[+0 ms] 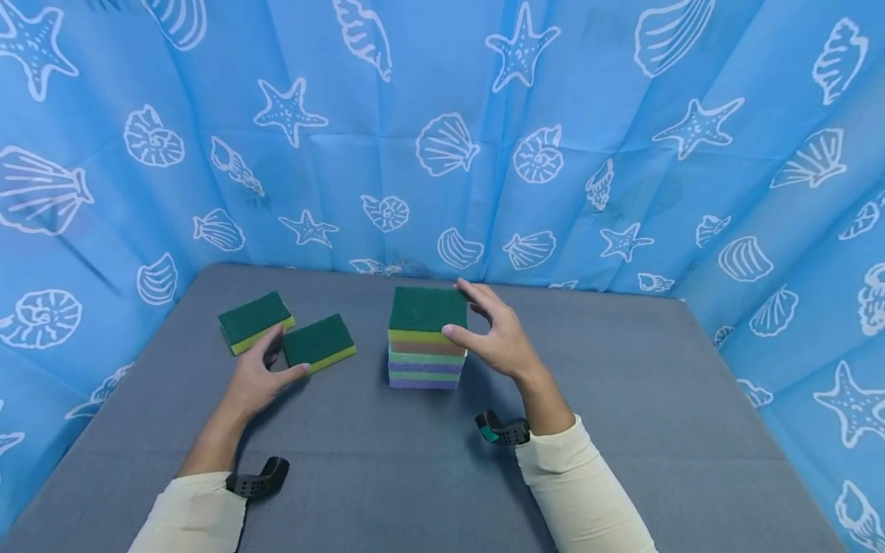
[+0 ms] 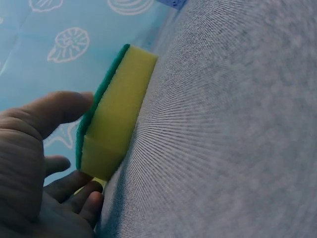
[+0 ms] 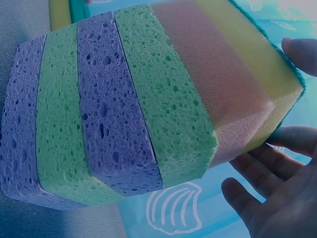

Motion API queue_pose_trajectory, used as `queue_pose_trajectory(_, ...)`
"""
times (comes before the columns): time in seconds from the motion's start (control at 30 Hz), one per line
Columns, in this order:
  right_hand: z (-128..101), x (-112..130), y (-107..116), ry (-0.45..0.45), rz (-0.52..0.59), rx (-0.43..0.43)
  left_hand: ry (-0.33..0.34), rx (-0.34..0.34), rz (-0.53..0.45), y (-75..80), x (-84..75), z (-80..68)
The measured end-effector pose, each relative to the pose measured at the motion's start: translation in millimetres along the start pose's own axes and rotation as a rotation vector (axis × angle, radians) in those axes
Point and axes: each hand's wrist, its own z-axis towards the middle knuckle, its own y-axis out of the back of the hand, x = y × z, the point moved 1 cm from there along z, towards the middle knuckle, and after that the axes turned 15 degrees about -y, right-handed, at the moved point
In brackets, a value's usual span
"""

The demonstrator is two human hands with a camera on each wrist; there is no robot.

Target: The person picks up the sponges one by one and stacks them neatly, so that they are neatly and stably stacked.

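A stack of several sponges (image 1: 426,346) stands mid-table: purple and green layers, an orange one, and on top a yellow sponge with a green scouring face (image 1: 427,309). My right hand (image 1: 455,309) is open at the stack's right side. Its thumb lies by the top sponge's front corner and its fingers reach round the back. The right wrist view shows the stack (image 3: 124,109) close up, with that hand (image 3: 282,119) spread beside it. My left hand (image 1: 289,351) rests on the table. Its thumb and forefinger lie at the left end of a flat green-and-yellow sponge (image 1: 319,343) (image 2: 116,114).
Another green-and-yellow sponge (image 1: 256,320) lies flat just behind and to the left. The grey table (image 1: 622,399) is walled on three sides by a blue curtain (image 1: 442,153) printed with shells and starfish. Black camera straps (image 1: 503,430) sit on both wrists.
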Motion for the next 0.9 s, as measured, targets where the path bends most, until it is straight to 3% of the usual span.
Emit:
queue_pose_trajectory(0.27,-0.1,0.4,0.6,0.005,0.001,-0.003,0.060,0.068,0.052,0.4,-4.5,1.4)
queue_pose_trajectory(0.9,0.3,-3.0,1.1,0.005,0.011,0.012,0.042,-0.031,0.014,0.4,-4.9,-1.5)
